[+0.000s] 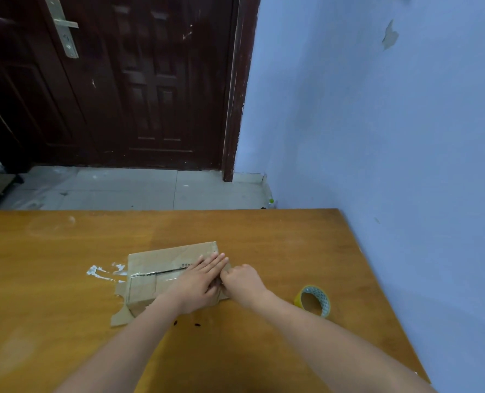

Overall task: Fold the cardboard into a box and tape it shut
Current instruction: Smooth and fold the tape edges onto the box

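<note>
Table (65, 279) comes first, a big brown wooden one that fills the bottom half of the view. Its right side sits next to a blue wall (377, 123). Behind the table there is a dark red door (139, 80) with a metal handle (64, 26), and a pale tiled floor (122, 188) lies under it.

The box (156, 268) rests flat on the table, near the middle. It is brown cardboard, and a dark line runs across its top where 2 flaps meet. Shiny tape lies over that line. A loose flap pokes out at its near left corner. White smears (102, 272) mark the table just left of the box.

The left hand (200, 282) lies flat on top of the box at its right end. Its fingers are straight and close together, pressing down. The right hand (242, 280) is at the right edge of the box, touching the left hand. Its fingers are curled in, but I cannot tell if they grip anything.

The roll of tape (313, 300) stands on its edge on the table, to the right of the right hand and apart from it. Its rim is yellow.

2 tiny dark specks (186, 324) sit on the table just in front of the box.
</note>
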`<move>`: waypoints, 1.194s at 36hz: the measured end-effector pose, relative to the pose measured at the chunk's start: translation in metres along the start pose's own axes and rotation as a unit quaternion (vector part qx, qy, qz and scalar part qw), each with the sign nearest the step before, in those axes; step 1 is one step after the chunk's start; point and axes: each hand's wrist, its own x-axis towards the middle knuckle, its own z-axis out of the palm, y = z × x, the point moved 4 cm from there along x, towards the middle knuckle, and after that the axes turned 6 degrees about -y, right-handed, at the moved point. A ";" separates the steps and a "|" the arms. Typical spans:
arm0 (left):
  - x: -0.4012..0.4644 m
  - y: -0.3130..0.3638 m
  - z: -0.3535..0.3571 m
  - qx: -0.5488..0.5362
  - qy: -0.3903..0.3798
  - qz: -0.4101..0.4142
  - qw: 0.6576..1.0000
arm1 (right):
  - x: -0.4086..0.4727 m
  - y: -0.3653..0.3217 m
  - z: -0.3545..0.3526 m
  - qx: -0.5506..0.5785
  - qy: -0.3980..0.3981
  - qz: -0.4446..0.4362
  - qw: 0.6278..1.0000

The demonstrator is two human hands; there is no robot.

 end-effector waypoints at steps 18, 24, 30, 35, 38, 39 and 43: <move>0.001 -0.003 0.000 -0.034 0.014 0.011 0.999 | 0.004 0.008 0.025 0.152 -0.071 0.032 0.985; 0.001 -0.002 -0.002 -0.031 0.017 0.007 0.999 | 0.006 0.008 0.028 0.105 -0.031 0.019 0.994; 0.000 -0.002 -0.001 -0.028 0.014 0.009 0.999 | 0.007 0.008 0.028 0.072 -0.042 0.001 0.996; 0.000 -0.003 -0.001 -0.035 0.007 0.010 0.999 | 0.008 0.009 0.023 0.046 -0.047 -0.037 0.997; 0.000 -0.002 -0.003 -0.040 0.007 0.011 0.999 | 0.009 0.012 0.021 0.032 -0.050 -0.066 0.996; -0.001 -0.001 -0.003 -0.039 0.005 0.012 0.999 | 0.010 0.013 0.020 0.030 -0.050 -0.077 0.995; -0.002 0.001 -0.007 -0.049 0.006 0.006 0.999 | 0.012 0.015 0.017 0.030 -0.067 -0.105 0.992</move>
